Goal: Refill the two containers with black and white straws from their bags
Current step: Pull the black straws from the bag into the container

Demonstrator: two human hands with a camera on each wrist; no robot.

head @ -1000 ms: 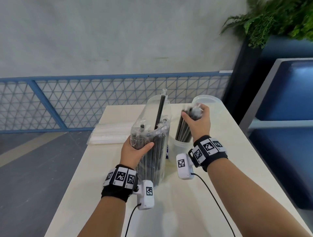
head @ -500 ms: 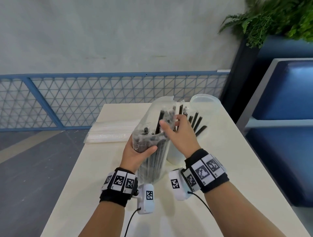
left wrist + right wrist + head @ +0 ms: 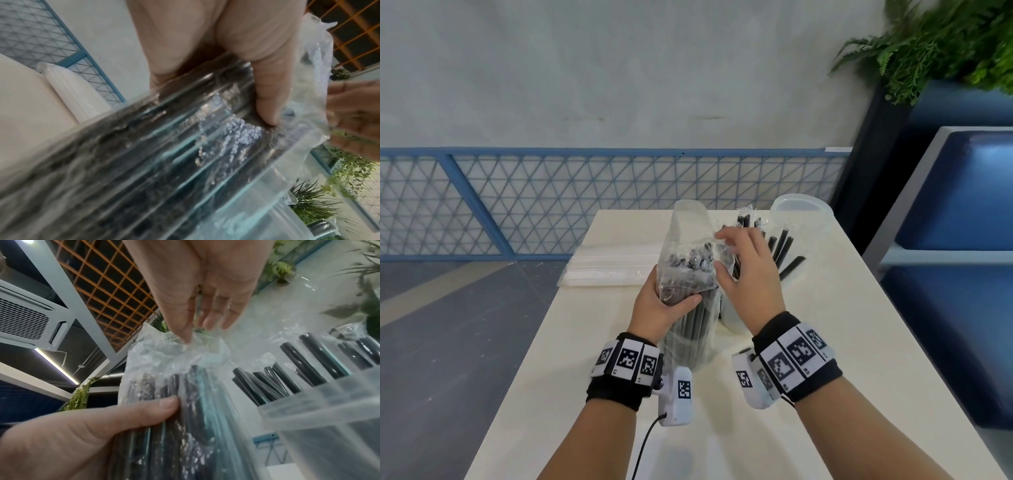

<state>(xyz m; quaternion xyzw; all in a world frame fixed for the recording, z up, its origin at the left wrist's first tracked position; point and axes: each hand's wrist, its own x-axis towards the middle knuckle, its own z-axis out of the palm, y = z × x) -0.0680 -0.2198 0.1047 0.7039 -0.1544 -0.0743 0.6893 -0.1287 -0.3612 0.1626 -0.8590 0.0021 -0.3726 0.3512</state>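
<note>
Left hand (image 3: 659, 305) grips bag of black straws (image 3: 690, 274) upright on surface (image 3: 825, 342), beside container (image 3: 736, 318). Right hand (image 3: 748, 270), fingers relaxed, reaches bag mouth. Best pinch few straws, lift straight.

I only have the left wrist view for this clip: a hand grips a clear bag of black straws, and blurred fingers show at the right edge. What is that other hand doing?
Observer: The right hand is at the open top of the bag of black straws, thumb and fingers touching the plastic; it holds no straw.
Operator: Are any straws in a container yet?
Observer: Yes, several loose black straws lean in a translucent container just right of the bag.
Operator: And the second container?
Observer: The empty-looking container stands at the far right corner of the table; no straws show above its rim.
</note>
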